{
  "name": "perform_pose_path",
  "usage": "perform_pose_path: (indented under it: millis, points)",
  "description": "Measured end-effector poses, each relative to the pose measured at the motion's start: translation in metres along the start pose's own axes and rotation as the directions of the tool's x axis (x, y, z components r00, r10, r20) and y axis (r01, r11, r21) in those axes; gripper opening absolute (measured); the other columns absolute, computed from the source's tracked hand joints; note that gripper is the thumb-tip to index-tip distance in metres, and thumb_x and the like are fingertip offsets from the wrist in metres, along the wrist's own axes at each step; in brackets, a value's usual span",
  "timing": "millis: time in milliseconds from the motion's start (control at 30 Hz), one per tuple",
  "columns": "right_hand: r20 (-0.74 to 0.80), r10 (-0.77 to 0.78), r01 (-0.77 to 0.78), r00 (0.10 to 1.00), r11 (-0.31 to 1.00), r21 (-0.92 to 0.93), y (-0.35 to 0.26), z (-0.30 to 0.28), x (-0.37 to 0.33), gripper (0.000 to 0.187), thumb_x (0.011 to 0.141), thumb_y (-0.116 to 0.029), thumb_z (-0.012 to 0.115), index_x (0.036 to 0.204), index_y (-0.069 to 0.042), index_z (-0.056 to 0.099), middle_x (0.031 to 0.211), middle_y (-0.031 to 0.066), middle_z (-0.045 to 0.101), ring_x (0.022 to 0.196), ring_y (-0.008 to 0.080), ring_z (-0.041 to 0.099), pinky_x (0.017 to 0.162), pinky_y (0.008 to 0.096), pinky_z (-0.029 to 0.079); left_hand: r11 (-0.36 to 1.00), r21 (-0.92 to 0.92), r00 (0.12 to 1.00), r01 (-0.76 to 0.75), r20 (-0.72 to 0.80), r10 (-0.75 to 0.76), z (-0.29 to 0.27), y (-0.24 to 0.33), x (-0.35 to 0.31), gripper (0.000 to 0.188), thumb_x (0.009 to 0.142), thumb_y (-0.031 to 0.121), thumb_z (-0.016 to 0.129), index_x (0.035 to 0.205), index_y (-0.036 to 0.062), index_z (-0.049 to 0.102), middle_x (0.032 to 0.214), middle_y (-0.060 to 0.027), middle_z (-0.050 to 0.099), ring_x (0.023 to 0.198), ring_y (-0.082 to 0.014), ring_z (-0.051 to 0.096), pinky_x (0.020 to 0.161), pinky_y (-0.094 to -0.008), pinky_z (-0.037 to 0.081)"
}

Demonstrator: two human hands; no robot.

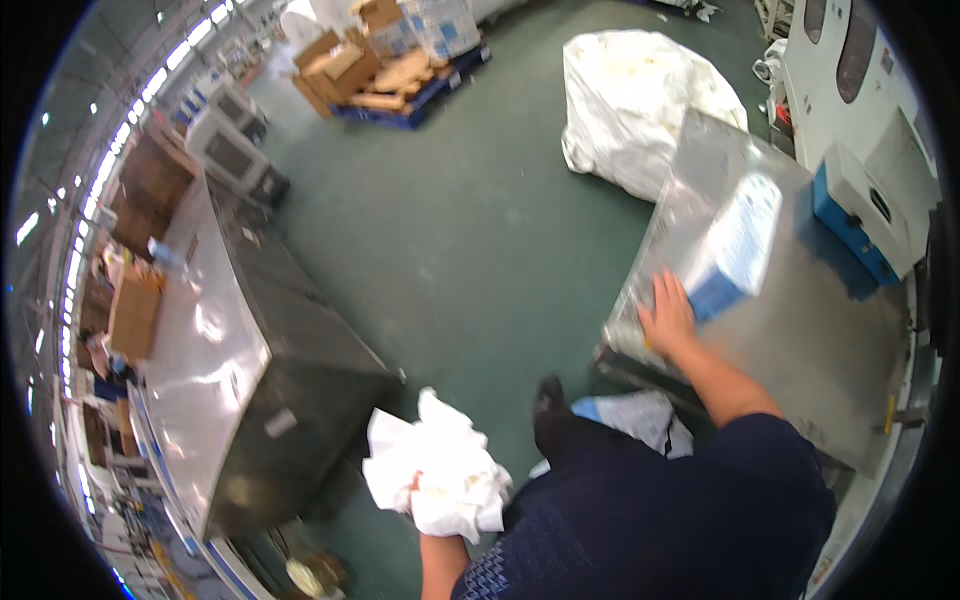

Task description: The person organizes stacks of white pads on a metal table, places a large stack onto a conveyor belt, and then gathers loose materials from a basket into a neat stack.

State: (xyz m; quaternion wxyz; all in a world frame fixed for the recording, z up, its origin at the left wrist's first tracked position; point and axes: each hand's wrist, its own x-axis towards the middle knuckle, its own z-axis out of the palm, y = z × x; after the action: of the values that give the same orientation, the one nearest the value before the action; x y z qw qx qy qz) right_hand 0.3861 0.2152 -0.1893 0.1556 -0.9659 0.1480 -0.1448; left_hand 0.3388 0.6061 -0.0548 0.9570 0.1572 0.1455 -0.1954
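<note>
A loose bundle of crumpled white sheets, paper or thin cloth, is gathered in my left hand. The sheets cover most of that hand and its fingers. My right hand rests on the near left edge of a metal table, fingers stretched out. Just beyond its fingertips lies a long blue-and-white soft pack; I cannot tell whether they touch. A small yellow bit shows by the palm, too little to name.
A second metal table stands left, carrying a cardboard box. A big white sack sits beyond the right table. Further off is a blue pallet with cardboard. A blue-and-white bag lies by my leg. A white machine borders the right.
</note>
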Motion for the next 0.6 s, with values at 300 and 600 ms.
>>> perform_pose_path:
  millis: [300, 600]
  points:
    - [0.123, 0.167, -0.168, 0.978, 0.986, -0.005, -0.003, -0.01, 0.01, 0.06, 0.071, -0.037, 0.057, 0.123, -0.01, 0.045, 0.135, 0.0181, 0.03, 0.127, 0.034, 0.024, 0.101, 0.0471, 0.023, 0.851, 0.307, 0.893, 0.425, 0.009, -0.449, 0.085, -0.024, 0.297, 0.039, 0.091, 0.031, 0.036, 0.122, 0.0064, 0.042, 0.113, -0.0104, 0.05, 0.102, -0.0247, 0.048, 0.087, -0.0355, 0.042]
    - [0.106, 0.324, -0.331, 0.94, 0.942, 0.06, -0.007, -0.019, 0.021, 0.048, 0.065, -0.032, 0.063, 0.109, -0.013, 0.055, 0.124, 0.0104, 0.046, 0.116, 0.0299, 0.041, 0.09, 0.0441, 0.038, 0.48, 0.725, 0.534, 0.494, 0.183, -0.825, 0.135, -0.184, 0.583, 0.042, 0.09, 0.033, 0.033, 0.125, 0.0088, 0.038, 0.12, -0.0109, 0.046, 0.108, -0.0271, 0.046, 0.093, -0.0401, 0.039]
